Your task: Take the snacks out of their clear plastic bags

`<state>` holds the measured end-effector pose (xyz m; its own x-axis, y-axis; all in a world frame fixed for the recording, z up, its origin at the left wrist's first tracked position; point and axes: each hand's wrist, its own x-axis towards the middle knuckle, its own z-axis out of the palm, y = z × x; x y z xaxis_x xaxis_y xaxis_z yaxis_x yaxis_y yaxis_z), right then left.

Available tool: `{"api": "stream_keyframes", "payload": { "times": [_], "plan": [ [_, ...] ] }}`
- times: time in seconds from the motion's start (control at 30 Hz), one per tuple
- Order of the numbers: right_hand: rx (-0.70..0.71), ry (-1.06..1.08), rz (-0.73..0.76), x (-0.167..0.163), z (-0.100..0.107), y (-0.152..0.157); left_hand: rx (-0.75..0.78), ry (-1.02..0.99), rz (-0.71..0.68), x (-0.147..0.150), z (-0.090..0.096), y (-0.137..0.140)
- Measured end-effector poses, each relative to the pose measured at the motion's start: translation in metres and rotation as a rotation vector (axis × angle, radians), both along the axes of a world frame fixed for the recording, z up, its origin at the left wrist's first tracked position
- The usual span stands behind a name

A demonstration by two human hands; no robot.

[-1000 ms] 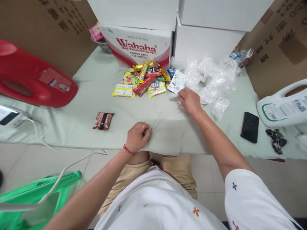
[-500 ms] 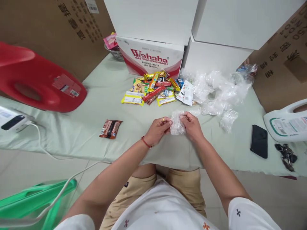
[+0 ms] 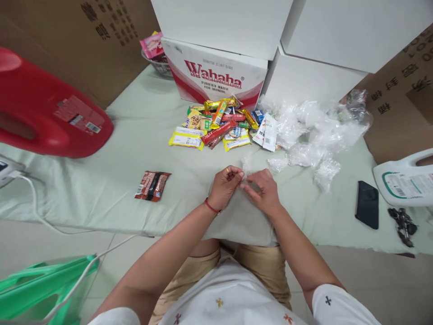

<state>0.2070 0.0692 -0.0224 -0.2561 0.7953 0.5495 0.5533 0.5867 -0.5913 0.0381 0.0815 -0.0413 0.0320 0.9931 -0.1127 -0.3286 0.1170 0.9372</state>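
My left hand (image 3: 226, 186) pinches a crumpled clear plastic bag (image 3: 247, 166) between thumb and fingertips, above the front part of the cloth. My right hand (image 3: 264, 189) meets it from the other side, its thumb and forefinger closed at the bag's lower edge. Part of the bag is hidden behind the fingers. Left of my hands lies a brown snack packet (image 3: 153, 185) with a dark band. Beyond them is a pile of wrapped snacks (image 3: 219, 131) in yellow, red and white wrappers. A heap of clear plastic bags (image 3: 314, 131) spreads at the right of the pile.
A Wahaha carton (image 3: 216, 79) and white boxes (image 3: 324, 36) stand behind the snacks. A red jug (image 3: 54, 108) is at left, a white bottle (image 3: 406, 178), black phone (image 3: 367, 204) and keys (image 3: 403, 226) at right. A white cable (image 3: 37, 198) crosses the cloth's left edge.
The plastic bag between my hands has been bunched narrower and sticks up beyond my fingertips. My right hand has shifted its grip lower on it. The view has tilted slightly.
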Motion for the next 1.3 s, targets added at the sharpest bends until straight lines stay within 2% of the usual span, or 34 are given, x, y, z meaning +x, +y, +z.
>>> {"api": "stream_keyframes", "payload": {
  "times": [0.03, 0.17, 0.27, 0.37, 0.47, 0.53, 0.7, 0.8, 0.97, 1.07, 1.13, 1.23, 1.3],
  "plan": [
    [-0.071, 0.035, 0.021, 0.000, -0.001, 0.002, 0.006, -0.001, -0.010, 0.000, 0.000, 0.000],
    [-0.355, 0.308, -0.053, 0.002, -0.003, 0.006, 0.020, -0.015, -0.075, 0.001, 0.004, -0.002],
    [-0.525, 0.474, -0.001, 0.003, -0.002, 0.005, 0.054, 0.072, -0.142, 0.001, 0.006, -0.002],
    [-0.637, 0.723, -0.046, 0.006, 0.001, 0.008, 0.020, 0.092, -0.139, -0.001, 0.006, 0.001],
    [-0.666, 1.077, -0.152, 0.016, 0.005, 0.015, -0.042, -0.082, -0.036, -0.009, 0.008, 0.006],
    [-0.684, 1.198, -0.194, 0.024, 0.007, 0.019, -0.053, -0.215, 0.004, -0.016, 0.012, 0.009],
    [-0.820, 1.079, -0.171, 0.033, 0.010, 0.020, -0.075, -0.355, -0.076, -0.027, 0.021, 0.010],
    [-0.774, 1.027, -0.182, 0.029, 0.011, 0.018, -0.049, -0.370, -0.096, -0.025, 0.023, 0.007],
    [-0.785, 0.853, -0.189, 0.023, 0.006, 0.016, -0.047, -0.411, -0.154, -0.021, 0.025, 0.005],
    [-0.696, 0.854, -0.275, 0.022, 0.007, 0.016, -0.096, -0.461, -0.158, -0.022, 0.022, 0.007],
    [-0.690, 0.871, -0.273, 0.021, 0.011, 0.016, -0.160, -0.471, -0.180, -0.022, 0.016, 0.008],
    [-0.710, 0.888, -0.264, 0.013, 0.018, 0.016, -0.223, -0.429, -0.304, -0.018, 0.007, 0.008],
    [-0.694, 0.896, -0.288, 0.005, 0.021, 0.015, -0.241, -0.415, -0.467, -0.015, 0.004, 0.007]
  ]
}}
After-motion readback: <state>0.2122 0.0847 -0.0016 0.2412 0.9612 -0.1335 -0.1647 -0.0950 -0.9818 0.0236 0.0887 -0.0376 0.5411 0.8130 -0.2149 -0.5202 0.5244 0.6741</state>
